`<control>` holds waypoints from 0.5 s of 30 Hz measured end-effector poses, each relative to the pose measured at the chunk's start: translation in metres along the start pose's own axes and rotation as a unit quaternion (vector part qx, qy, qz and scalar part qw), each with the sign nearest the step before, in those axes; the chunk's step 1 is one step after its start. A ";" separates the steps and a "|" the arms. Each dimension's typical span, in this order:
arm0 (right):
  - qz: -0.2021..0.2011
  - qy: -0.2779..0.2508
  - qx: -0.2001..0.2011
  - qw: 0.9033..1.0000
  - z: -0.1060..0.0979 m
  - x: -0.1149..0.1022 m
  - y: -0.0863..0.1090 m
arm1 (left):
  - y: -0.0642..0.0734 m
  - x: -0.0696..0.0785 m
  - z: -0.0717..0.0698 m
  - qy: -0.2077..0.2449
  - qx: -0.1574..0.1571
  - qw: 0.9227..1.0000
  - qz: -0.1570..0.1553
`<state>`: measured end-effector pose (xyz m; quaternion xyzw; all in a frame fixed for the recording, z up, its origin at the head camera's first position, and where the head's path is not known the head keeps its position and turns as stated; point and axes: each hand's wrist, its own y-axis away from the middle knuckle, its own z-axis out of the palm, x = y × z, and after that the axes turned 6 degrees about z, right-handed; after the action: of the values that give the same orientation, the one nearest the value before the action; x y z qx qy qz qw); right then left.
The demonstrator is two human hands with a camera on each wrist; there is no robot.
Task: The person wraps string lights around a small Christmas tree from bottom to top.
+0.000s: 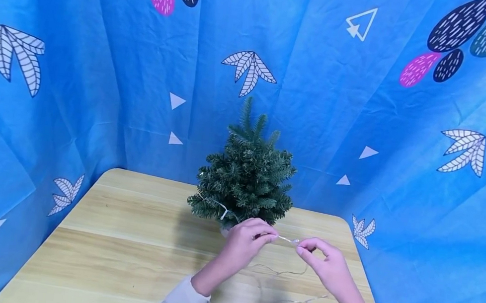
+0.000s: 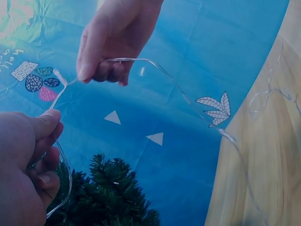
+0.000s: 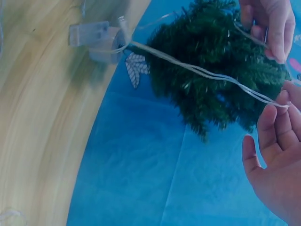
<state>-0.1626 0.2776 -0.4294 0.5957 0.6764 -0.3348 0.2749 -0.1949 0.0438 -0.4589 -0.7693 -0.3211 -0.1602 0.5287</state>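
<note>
Both hands hold a clear-wired string of fairy lights [image 1: 288, 239] in front of a small artificial Christmas tree [image 1: 249, 172]. My left hand [image 1: 239, 243], close to the tree's lower front, pinches the wire between thumb and fingers. To its right, my right hand [image 1: 325, 263] pinches the same string between thumb and fingertips. A short stretch with a small bulb [image 2: 60, 76] runs between the hands. From the right hand the string loops down towards the table, as the left wrist view shows. Part of the string [image 1: 224, 210] lies across the tree's lower left branches.
More loose wire [image 1: 293, 301] trails over the wooden table [image 1: 125, 238]. In the right wrist view, a clear box [image 3: 88, 34] appears beside the tree's pale base [image 3: 113, 44]. A blue patterned cloth [image 1: 154, 61] encloses the table's back and sides.
</note>
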 end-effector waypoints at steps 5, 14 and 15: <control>-0.007 0.011 0.011 1.000 -0.009 0.011 0.000 | 0.001 0.001 -0.003 0.022 -0.005 0.999 -0.037; 0.015 0.051 0.049 0.997 -0.033 0.029 0.002 | 0.002 0.000 -0.006 0.026 0.018 0.998 -0.061; 0.018 0.055 0.051 0.997 -0.035 0.031 0.002 | 0.002 0.000 -0.006 0.024 0.019 0.998 -0.063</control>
<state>-0.1640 0.3244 -0.4314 0.6387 0.6617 -0.3303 0.2125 -0.1934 0.0376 -0.4579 -0.7332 -0.3587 -0.2054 0.5400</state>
